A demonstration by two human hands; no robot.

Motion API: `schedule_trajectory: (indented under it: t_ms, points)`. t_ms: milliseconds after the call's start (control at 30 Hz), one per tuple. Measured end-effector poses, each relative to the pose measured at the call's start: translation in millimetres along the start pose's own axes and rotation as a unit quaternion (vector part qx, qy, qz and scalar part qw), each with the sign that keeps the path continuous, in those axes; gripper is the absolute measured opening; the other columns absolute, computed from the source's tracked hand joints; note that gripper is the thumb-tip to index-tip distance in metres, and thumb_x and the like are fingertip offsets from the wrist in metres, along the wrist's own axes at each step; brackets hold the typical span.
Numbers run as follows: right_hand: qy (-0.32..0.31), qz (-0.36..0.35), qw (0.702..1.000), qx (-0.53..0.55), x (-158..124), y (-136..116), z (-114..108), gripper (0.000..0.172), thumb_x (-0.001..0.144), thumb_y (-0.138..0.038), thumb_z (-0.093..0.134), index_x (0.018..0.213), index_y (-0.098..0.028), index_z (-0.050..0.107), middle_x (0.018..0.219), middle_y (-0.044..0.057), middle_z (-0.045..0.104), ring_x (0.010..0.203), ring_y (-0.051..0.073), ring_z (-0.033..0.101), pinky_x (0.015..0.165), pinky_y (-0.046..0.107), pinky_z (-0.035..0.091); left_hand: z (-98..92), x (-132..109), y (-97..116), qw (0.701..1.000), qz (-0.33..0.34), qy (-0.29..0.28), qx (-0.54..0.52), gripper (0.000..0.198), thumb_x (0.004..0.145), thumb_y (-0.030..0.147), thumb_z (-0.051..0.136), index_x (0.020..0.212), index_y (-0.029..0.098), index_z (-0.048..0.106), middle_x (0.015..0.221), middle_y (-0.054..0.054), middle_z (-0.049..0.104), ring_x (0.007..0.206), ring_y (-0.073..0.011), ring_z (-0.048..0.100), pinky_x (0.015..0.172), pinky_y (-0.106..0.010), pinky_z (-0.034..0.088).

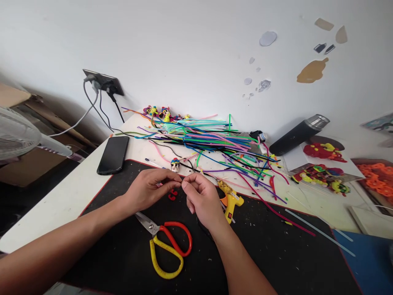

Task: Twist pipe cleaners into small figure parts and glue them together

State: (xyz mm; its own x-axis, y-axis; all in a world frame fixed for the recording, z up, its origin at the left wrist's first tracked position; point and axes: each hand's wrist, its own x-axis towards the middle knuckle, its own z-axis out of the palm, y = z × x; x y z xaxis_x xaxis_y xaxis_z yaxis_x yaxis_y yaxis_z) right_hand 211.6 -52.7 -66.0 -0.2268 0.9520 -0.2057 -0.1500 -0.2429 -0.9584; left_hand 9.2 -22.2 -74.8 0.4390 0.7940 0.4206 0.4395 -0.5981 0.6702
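Observation:
My left hand and my right hand meet over the black mat, fingertips almost touching. Both are closed in a pinch; whatever sits between the fingertips is too small or hidden to make out. Just below them lie small red curled pieces. Behind the hands stands a little figure head with a white face and a coloured top. Scissors with one red and one yellow handle rest on the mat nearer me. A yellow glue gun lies right of my right hand.
Many coloured pipe cleaners spread along the wall. A phone lies at left, near a fan. At right are a black thermos, finished figures, glue sticks and orange pieces. The mat covers the front.

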Motion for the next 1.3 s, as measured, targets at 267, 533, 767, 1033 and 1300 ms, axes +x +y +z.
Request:
schedule_trajectory:
  t_ms: [267, 533, 767, 1033, 1300]
  points:
    - [-0.001, 0.000, 1.000, 0.006, -0.1, 2.9, -0.3, 0.025, 0.089, -0.044, 0.072, 0.086, -0.022, 0.061, 0.053, -0.012, 0.047, 0.035, 0.006, 0.039, 0.038, 0.021, 0.025, -3.6, 2.0, 5.2, 1.000, 0.012, 0.007, -0.004, 0.017, 0.104, 0.033, 0.070, 0.098, 0.019, 0.079, 0.084, -0.002, 0.083, 0.069, -0.0132, 0.077, 0.066, -0.018, 0.058]
    - [-0.001, -0.003, 1.000, 0.009, 0.1, 3.1, 0.1, 0.024, 0.089, -0.043, 0.071, 0.087, -0.021, 0.061, 0.051, -0.012, 0.045, 0.034, 0.006, 0.038, 0.038, 0.021, 0.023, -3.6, 2.5, 2.7, 0.999, 0.037, 0.006, -0.005, 0.011, 0.103, 0.026, 0.071, 0.098, 0.020, 0.078, 0.084, -0.001, 0.083, 0.071, -0.0123, 0.076, 0.069, -0.018, 0.057]
    - [0.012, 0.003, 1.000, 0.002, 1.9, 7.6, -1.4, 0.027, 0.090, -0.046, 0.071, 0.086, -0.021, 0.060, 0.048, -0.013, 0.044, 0.033, 0.006, 0.036, 0.038, 0.020, 0.021, -2.9, 8.8, 1.2, 0.998, 0.063, -0.027, -0.005, 0.017, 0.108, 0.027, 0.062, 0.101, 0.020, 0.076, 0.086, -0.003, 0.082, 0.073, -0.0130, 0.076, 0.071, -0.019, 0.057]
    - [0.001, 0.013, 1.000, -0.006, 1.8, 5.9, -1.6, 0.026, 0.088, -0.044, 0.072, 0.084, -0.021, 0.060, 0.048, -0.013, 0.043, 0.033, 0.006, 0.036, 0.038, 0.020, 0.023, -4.9, 5.3, 0.5, 0.997, 0.073, -0.019, 0.002, 0.015, 0.107, 0.024, 0.066, 0.098, 0.019, 0.076, 0.082, -0.001, 0.082, 0.071, -0.0116, 0.076, 0.069, -0.017, 0.055]
    - [-0.003, 0.009, 1.000, -0.001, -1.0, 5.3, 2.4, 0.028, 0.089, -0.046, 0.073, 0.086, -0.021, 0.061, 0.050, -0.012, 0.046, 0.033, 0.006, 0.037, 0.038, 0.020, 0.022, -3.4, -5.4, 2.4, 0.999, 0.011, 0.018, -0.032, 0.013, 0.104, 0.029, 0.072, 0.101, 0.018, 0.077, 0.086, -0.002, 0.083, 0.068, -0.0118, 0.077, 0.066, -0.017, 0.058]
